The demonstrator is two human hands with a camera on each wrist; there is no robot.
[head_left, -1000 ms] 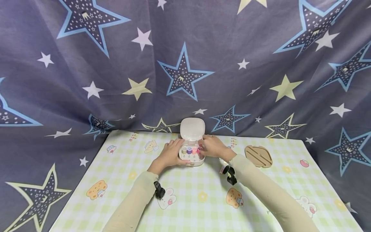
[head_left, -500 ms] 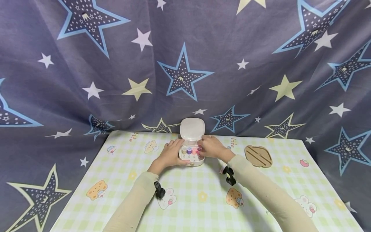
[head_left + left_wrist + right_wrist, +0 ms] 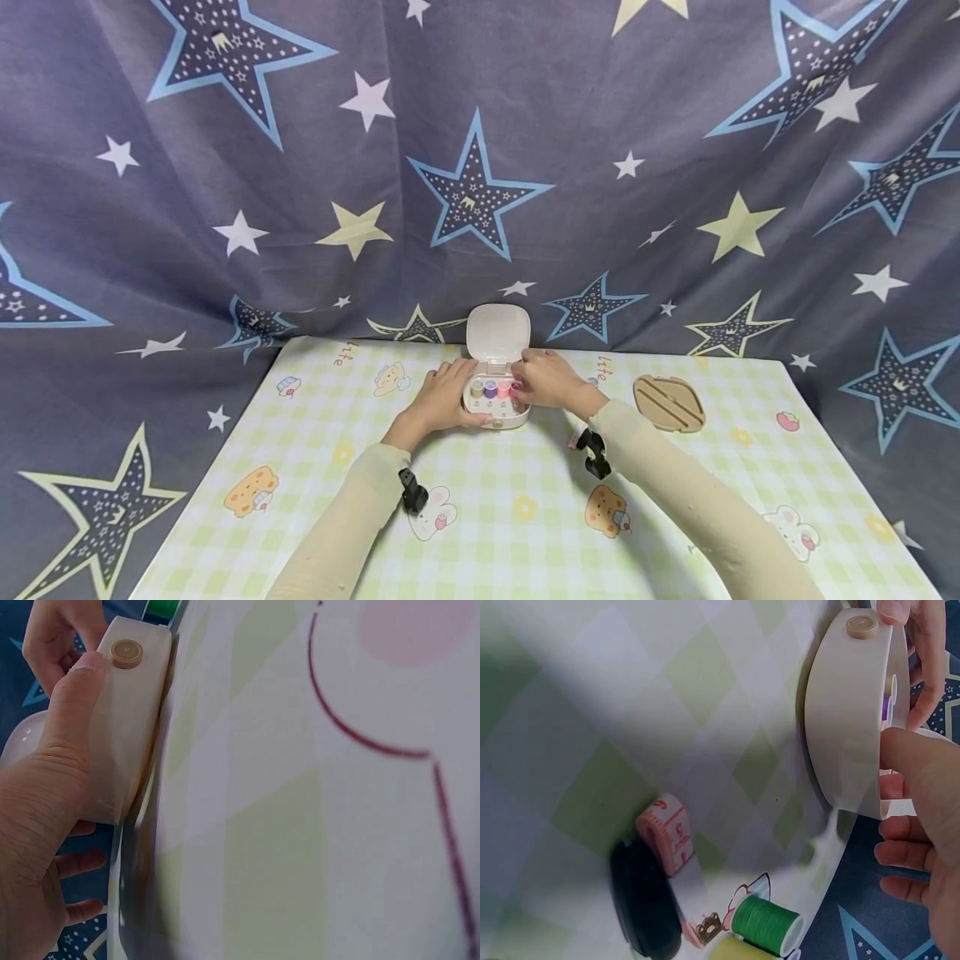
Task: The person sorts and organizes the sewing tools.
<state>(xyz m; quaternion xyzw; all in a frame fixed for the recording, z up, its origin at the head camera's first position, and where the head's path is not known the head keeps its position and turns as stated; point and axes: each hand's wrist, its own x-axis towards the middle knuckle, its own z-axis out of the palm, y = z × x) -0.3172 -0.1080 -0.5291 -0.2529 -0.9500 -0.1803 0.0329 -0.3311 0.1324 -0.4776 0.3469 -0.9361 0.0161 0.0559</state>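
Note:
A small white sewing box (image 3: 508,423) stands at the back of the table, its lid (image 3: 497,332) raised. My left hand (image 3: 441,398) holds its left side, the thumb on the front wall by a round tan button (image 3: 126,653). Inside is a row of thread spools: beige (image 3: 477,389), purple (image 3: 491,390), pink (image 3: 503,390), and a magenta spool (image 3: 516,390) at the right end. With thumb and forefinger inside the box, my right hand (image 3: 551,379) pinches the magenta spool. Its remaining fingers curl outside the box; the fingertips inside are partly hidden.
To the right lies a tan slotted insert (image 3: 669,404). The right wrist view shows a pink tape measure (image 3: 665,832), a dark oblong object (image 3: 641,900), a green thread spool (image 3: 767,924) and a yellow spool (image 3: 739,949) near the right arm. A star-patterned curtain (image 3: 480,67) hangs behind.
My right hand has shifted very slightly left at the right end of the spool row. The left hand and the box stay where they were.

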